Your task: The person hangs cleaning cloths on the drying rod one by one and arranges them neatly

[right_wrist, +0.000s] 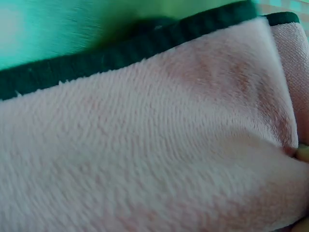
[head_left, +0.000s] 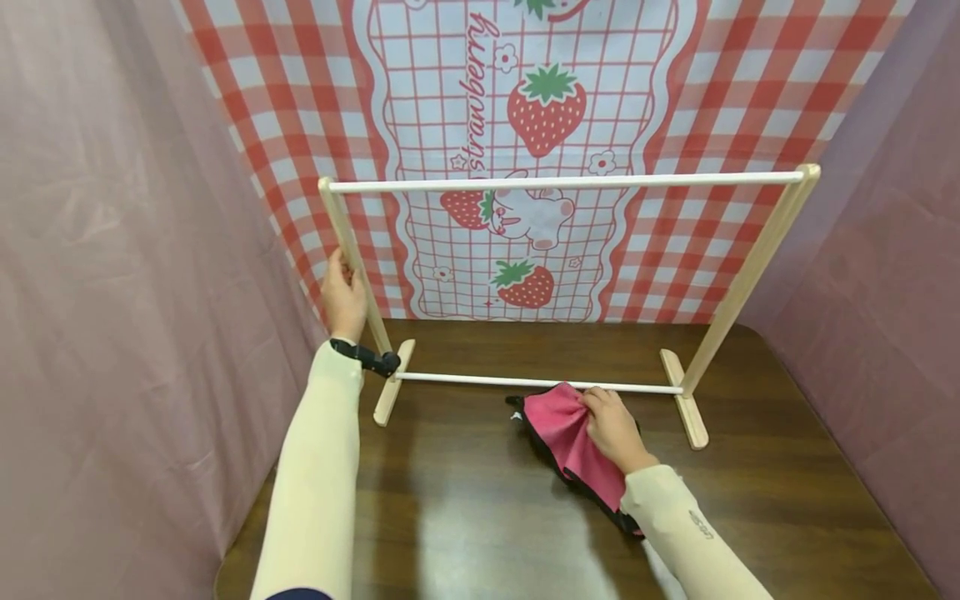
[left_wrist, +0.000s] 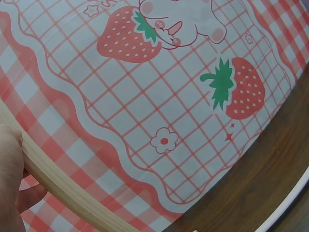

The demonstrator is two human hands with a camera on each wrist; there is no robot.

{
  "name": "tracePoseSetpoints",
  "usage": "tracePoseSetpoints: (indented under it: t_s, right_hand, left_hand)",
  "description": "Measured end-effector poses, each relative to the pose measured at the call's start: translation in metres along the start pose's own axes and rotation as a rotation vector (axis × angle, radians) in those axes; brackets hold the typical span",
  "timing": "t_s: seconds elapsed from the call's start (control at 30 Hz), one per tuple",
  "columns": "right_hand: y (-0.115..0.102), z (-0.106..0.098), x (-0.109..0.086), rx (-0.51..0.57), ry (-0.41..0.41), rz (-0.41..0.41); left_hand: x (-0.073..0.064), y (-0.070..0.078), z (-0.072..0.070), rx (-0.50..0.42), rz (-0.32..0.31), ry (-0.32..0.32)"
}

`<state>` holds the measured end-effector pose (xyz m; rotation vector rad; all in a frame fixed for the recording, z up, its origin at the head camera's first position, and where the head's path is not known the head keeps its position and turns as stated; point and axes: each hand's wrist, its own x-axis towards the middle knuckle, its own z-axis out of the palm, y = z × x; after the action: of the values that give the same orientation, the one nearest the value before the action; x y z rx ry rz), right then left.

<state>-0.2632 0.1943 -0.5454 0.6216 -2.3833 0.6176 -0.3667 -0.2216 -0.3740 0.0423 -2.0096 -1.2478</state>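
A small rack of pale wooden posts and white bars stands on the table, its top bar [head_left: 570, 182] running across the head view. My left hand [head_left: 345, 296] holds the rack's left post [head_left: 377, 317] partway up; in the left wrist view the fingers lie on both sides of the wood. Low in front of the bottom bar [head_left: 480, 381], my right hand [head_left: 617, 429] pinches a pink cloth [head_left: 555, 417] with black edging, gathered into folds at the fingertips. The cloth's fuzzy side [right_wrist: 120, 140] fills most of the right wrist view and hides nearly all of that hand.
Behind the rack hangs a red-and-white checked strawberry cloth [head_left: 525, 108]. Pink curtains [head_left: 127, 250] enclose the left and right sides. The brown wooden table [head_left: 480, 492] extends under the rack, whose right foot [head_left: 684, 400] stands to the right of the pink cloth.
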Motion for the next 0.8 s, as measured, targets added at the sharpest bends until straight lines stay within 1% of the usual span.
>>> tracePoseSetpoints:
  t_s: [0.2, 0.4, 0.6, 0.8]
  right_hand:
    - [-0.005, -0.012, 0.020, -0.002, 0.033, -0.016]
    - [-0.012, -0.030, 0.044, -0.025, 0.057, -0.037]
    - [-0.017, -0.049, 0.070, -0.016, 0.140, -0.113]
    - [-0.022, -0.069, 0.094, -0.021, 0.220, -0.194]
  left_hand:
    - [0.000, -0.001, 0.000, 0.006, 0.011, 0.001]
    - [0.001, -0.002, 0.001, 0.023, 0.020, 0.004]
    - [0.000, 0.000, 0.000, 0.041, 0.021, 0.004]
    - [0.000, 0.002, -0.001, 0.028, 0.018, 0.002]
